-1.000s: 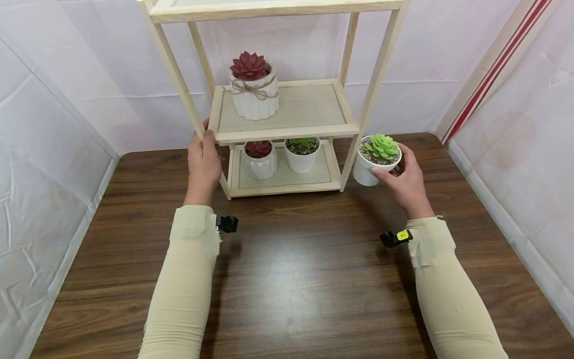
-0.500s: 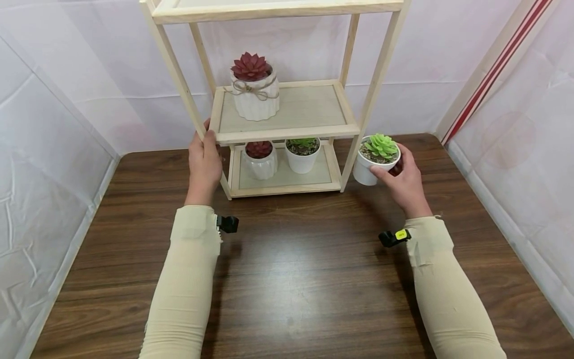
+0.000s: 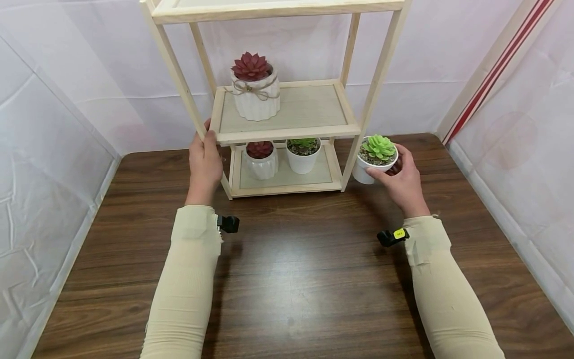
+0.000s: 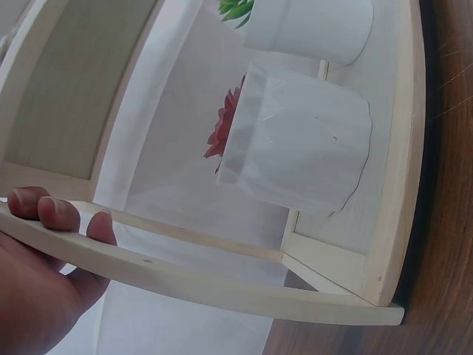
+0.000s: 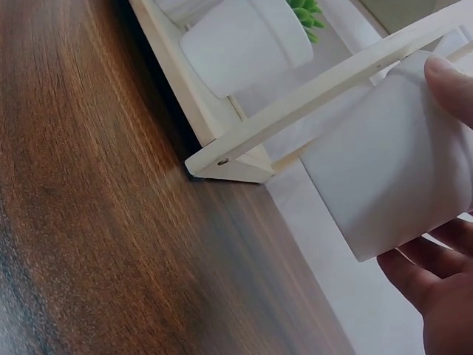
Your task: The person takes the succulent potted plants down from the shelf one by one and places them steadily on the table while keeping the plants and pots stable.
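Note:
My left hand (image 3: 205,162) grips the left front post of a pale wooden shelf rack (image 3: 287,132); in the left wrist view its fingertips (image 4: 59,213) curl over the post (image 4: 192,277). My right hand (image 3: 405,182) holds a green succulent in a white pot (image 3: 366,173) by its side, thumb at the front rim and fingers around the back. This pot is beside the right front post, lifted above the table in the right wrist view, where the pot (image 5: 392,159) tilts with the camera's slant. Its plant is hidden there.
On the middle shelf stands a red succulent in a white ribbed pot (image 3: 256,102) tied with twine. The bottom shelf carries a smaller red succulent pot (image 3: 261,167) and another green succulent pot (image 3: 303,162). A brown wooden table (image 3: 291,279) lies beneath, with white cloth walls (image 3: 515,114) around.
My right hand and the succulent pot in it have shifted slightly left, closer to the rack's right post. My left hand keeps its grip on the left post.

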Demonstrator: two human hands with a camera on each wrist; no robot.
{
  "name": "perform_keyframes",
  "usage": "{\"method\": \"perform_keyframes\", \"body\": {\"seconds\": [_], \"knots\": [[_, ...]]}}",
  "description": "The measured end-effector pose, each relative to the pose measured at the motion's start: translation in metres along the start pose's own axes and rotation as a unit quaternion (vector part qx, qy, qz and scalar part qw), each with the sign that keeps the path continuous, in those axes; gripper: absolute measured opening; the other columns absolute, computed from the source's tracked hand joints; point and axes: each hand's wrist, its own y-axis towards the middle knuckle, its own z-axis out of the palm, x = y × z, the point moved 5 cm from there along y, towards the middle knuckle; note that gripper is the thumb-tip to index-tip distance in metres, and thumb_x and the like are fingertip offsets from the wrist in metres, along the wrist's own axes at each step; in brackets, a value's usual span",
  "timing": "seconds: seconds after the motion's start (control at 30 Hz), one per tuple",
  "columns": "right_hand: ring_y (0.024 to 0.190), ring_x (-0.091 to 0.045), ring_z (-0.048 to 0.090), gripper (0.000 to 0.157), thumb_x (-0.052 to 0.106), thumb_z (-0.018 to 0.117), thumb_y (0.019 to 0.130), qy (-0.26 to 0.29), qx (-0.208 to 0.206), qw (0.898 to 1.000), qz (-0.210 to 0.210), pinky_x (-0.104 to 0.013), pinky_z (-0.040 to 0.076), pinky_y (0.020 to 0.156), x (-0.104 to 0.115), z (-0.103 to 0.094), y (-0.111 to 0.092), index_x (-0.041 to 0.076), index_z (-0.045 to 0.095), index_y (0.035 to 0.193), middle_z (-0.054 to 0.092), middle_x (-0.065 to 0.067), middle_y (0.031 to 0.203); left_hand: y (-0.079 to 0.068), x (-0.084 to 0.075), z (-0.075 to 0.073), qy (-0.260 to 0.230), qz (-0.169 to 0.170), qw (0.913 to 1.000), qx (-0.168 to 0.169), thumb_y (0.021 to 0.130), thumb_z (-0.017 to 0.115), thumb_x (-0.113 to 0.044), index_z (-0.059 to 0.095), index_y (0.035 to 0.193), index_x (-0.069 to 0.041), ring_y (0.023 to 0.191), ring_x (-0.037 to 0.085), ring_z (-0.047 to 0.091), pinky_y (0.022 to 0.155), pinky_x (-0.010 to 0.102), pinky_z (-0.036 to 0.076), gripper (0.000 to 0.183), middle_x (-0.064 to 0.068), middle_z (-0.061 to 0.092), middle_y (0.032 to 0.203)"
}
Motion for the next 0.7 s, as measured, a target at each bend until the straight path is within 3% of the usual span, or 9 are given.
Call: {"method": "perform_keyframes", "body": {"seconds": [0.17, 0.47, 0.7], "knots": [[0.116, -0.011, 0.049, 0.083, 0.034, 0.077, 0.07, 0.015, 0.0, 1.0, 0.006, -0.02, 0.044, 0.091, -0.003, 0.001, 0.002, 0.023, 0.029, 0.137, 0.046, -0.007, 0.134, 0.001, 0.001, 0.0, -0.004, -0.002, 1.0, -0.003, 0.1, 0.023, -0.028, 0.033, 0.141, -0.014, 0.059, 0.012, 0.035, 0.059, 0.024, 0.041, 0.045, 0.001, 0.039, 0.069], [0.123, -0.016, 0.045, 0.085, 0.029, 0.078, 0.069, 0.049, 0.009, 0.998, 0.024, -0.026, 0.043, 0.097, -0.007, 0.008, 0.006, 0.016, 0.028, 0.137, 0.041, -0.01, 0.137, 0.001, 0.002, 0.0, -0.005, 0.001, 1.0, 0.003, 0.1, 0.022, -0.028, 0.033, 0.141, -0.017, 0.055, 0.012, 0.035, 0.055, 0.025, 0.037, 0.044, 0.002, 0.04, 0.067], [0.125, -0.017, 0.043, 0.088, 0.034, 0.077, 0.069, 0.047, 0.002, 0.998, 0.047, -0.027, 0.043, 0.097, -0.01, 0.012, 0.008, 0.015, 0.025, 0.137, 0.037, -0.011, 0.138, 0.0, 0.0, 0.0, -0.009, 0.0, 1.0, 0.002, 0.1, 0.023, -0.028, 0.034, 0.141, -0.016, 0.051, 0.012, 0.033, 0.051, 0.024, 0.034, 0.044, 0.001, 0.037, 0.062]]}}
